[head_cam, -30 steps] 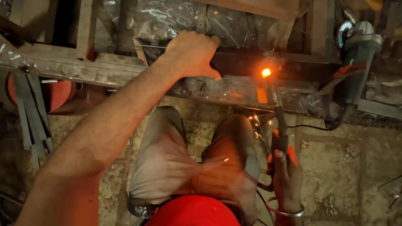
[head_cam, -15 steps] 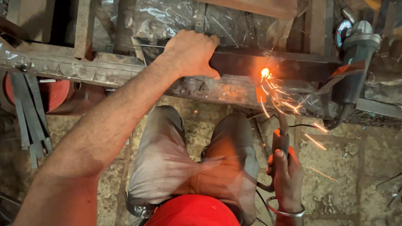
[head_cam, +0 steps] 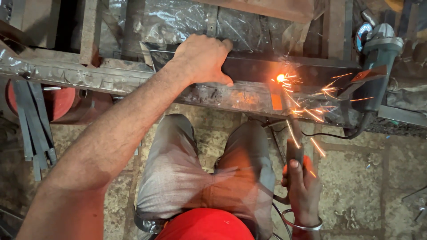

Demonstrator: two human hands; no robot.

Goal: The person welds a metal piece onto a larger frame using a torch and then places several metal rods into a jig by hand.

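Observation:
My left hand (head_cam: pixel 202 60) presses down on a dark flat steel piece (head_cam: pixel 258 70) that lies along a metal frame rail (head_cam: pixel 66 75). My right hand (head_cam: pixel 302 186) grips a welding electrode holder (head_cam: pixel 294 149) near my knee. Its rod reaches up to the steel, where a bright orange arc (head_cam: pixel 280 78) glows and sparks fly to the right and downward. A metal bangle sits on my right wrist.
An angle grinder (head_cam: pixel 376 66) rests on the frame at the right, its cable trailing below. Flat steel strips (head_cam: pixel 31 120) lean at the left beside a red round object (head_cam: pixel 60 100). Crinkled plastic sheeting covers the frame. The floor is paved stone.
The arc has flared from a small glow into a wide spray of sparks. Both hands stay in about the same place.

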